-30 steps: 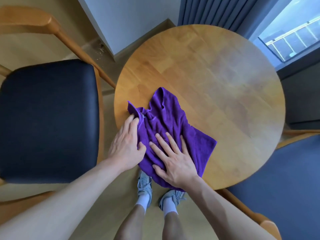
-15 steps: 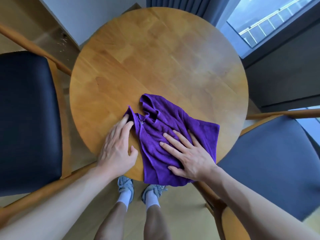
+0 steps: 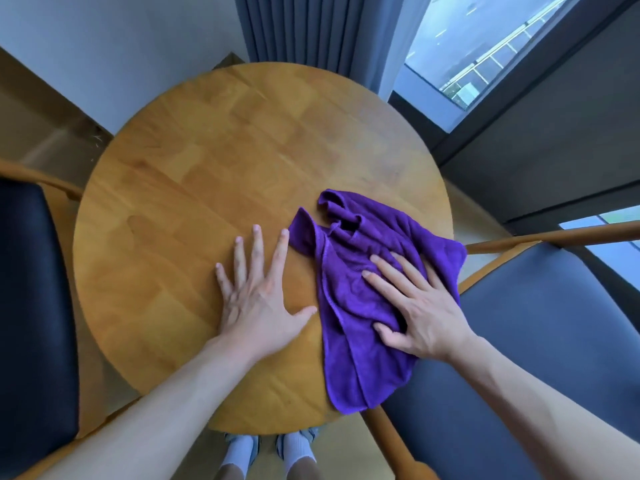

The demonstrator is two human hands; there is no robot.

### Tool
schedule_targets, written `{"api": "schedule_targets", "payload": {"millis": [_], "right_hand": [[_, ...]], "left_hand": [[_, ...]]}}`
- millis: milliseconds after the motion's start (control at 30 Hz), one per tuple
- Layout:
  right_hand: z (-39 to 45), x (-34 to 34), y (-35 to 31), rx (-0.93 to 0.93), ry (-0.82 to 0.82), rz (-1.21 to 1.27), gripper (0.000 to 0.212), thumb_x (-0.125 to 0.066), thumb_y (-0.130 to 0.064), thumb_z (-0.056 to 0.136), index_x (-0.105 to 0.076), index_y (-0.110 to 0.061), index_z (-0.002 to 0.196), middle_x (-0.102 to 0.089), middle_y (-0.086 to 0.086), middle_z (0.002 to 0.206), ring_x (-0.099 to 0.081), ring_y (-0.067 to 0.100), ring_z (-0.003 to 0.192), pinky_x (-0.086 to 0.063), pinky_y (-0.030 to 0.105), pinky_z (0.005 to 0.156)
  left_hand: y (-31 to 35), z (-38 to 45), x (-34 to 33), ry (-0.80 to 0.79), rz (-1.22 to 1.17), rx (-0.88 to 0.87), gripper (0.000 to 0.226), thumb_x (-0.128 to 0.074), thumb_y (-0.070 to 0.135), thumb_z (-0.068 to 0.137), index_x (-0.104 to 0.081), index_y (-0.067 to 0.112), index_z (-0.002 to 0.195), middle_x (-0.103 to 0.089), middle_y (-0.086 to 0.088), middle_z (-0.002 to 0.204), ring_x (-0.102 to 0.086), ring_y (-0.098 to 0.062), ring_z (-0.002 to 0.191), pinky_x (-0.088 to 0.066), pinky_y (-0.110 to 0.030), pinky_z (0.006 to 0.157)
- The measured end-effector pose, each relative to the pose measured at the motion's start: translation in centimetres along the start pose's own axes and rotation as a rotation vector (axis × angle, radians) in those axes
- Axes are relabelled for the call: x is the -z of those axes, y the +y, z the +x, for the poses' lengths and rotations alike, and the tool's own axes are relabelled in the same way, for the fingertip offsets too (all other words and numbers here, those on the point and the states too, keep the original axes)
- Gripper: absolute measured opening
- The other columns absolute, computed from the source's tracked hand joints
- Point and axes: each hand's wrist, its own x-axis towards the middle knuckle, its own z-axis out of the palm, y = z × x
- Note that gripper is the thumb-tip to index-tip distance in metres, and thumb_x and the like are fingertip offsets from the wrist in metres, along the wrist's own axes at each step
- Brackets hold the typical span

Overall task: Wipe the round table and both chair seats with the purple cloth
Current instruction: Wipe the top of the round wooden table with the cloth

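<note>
The purple cloth [image 3: 356, 282] lies crumpled on the right side of the round wooden table [image 3: 221, 161], one corner hanging over the near right edge. My right hand [image 3: 415, 306] presses flat on the cloth with straight, spread fingers. My left hand [image 3: 256, 299] rests flat on the bare wood just left of the cloth, fingers spread, its thumb almost at the cloth's edge. A chair with a black seat [image 3: 31, 306] stands at the left. A chair with a blue-grey seat [image 3: 519, 358] stands at the right, close under the table's edge.
A wooden armrest [image 3: 554, 237] of the right chair runs close to the table's right edge. A white wall, grey curtain [image 3: 304, 29] and window [image 3: 485, 46] lie behind the table. My feet [image 3: 270, 448] stand below the near edge.
My right hand has slid the cloth to the right across the table. My left hand has come off the cloth's edge and now lies on bare wood. The view has shifted.
</note>
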Motion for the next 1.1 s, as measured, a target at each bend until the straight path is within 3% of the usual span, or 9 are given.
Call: {"api": "schedule_targets", "payload": {"millis": [133,367,500,700,900,1000,1100], "right_hand": [[1.5,1.2,3.7,-0.127,0.016,0.021,0.091,-0.056,-0.068,0.081,-0.028,-0.035,0.161,-0.019,-0.009,0.171,-0.015,0.023,0.158,-0.014,0.058,0.125],[7.9,2.8,7.3,-0.322,0.012,0.065,0.087,-0.042,-0.073,0.087,-0.017,-0.039,0.163,-0.009,-0.009,0.172,0.001,0.022,0.159,-0.007,0.051,0.126],[13.0,3.4,7.6,-0.426,0.021,0.064,0.083,-0.032,-0.074,0.088,-0.011,-0.042,0.162,-0.001,-0.011,0.173,0.006,0.021,0.159,-0.007,0.058,0.126],[19.4,3.6,7.1,-0.489,0.027,0.071,0.09,-0.026,-0.087,0.083,-0.002,-0.048,0.161,0.006,-0.011,0.172,0.014,0.025,0.158,0.009,0.061,0.124],[24.6,3.7,5.8,-0.46,0.058,0.049,0.093,-0.024,-0.088,0.082,-0.003,-0.045,0.162,0.005,-0.008,0.173,0.014,0.027,0.158,0.011,0.062,0.123],[24.9,3.5,5.9,-0.441,0.061,0.031,0.092,-0.023,-0.089,0.083,-0.004,-0.045,0.162,0.005,-0.009,0.173,0.013,0.026,0.158,0.01,0.061,0.123],[24.8,3.5,6.0,-0.442,0.049,0.021,0.093,-0.022,-0.09,0.082,-0.004,-0.045,0.162,0.005,-0.009,0.173,0.013,0.025,0.158,0.01,0.061,0.124]], "left_hand": [[1.6,3.0,1.3,-0.111,0.065,0.087,0.151,-0.081,0.078,0.056,0.033,0.048,0.15,0.04,0.003,0.162,0.025,-0.033,0.154,-0.01,-0.069,0.12],[3.2,4.3,1.8,-0.229,0.209,0.146,0.145,-0.082,0.074,0.062,0.027,0.044,0.153,0.039,-0.008,0.161,0.021,-0.044,0.153,-0.021,-0.071,0.117],[3.3,4.5,1.8,-0.241,0.219,0.15,0.146,-0.082,0.074,0.06,0.027,0.044,0.153,0.039,-0.009,0.161,0.021,-0.044,0.153,-0.021,-0.072,0.117],[3.1,4.4,1.3,-0.217,0.206,0.149,0.148,-0.083,0.074,0.059,0.03,0.045,0.151,0.043,-0.008,0.158,0.024,-0.044,0.152,-0.019,-0.073,0.116],[3.1,4.5,1.2,-0.228,0.188,0.142,0.148,-0.082,0.073,0.061,0.035,0.045,0.147,0.048,-0.006,0.155,0.027,-0.043,0.15,-0.016,-0.072,0.117],[2.5,4.4,2.0,-0.209,0.159,0.095,0.136,-0.077,0.073,0.067,0.025,0.046,0.152,0.034,0.001,0.162,0.017,-0.037,0.153,-0.023,-0.063,0.117],[0.1,5.7,4.6,-0.023,0.046,0.123,0.115,-0.074,0.074,0.07,-0.006,0.04,0.157,-0.006,0.004,0.164,-0.009,-0.023,0.149,-0.033,-0.048,0.113]]}}
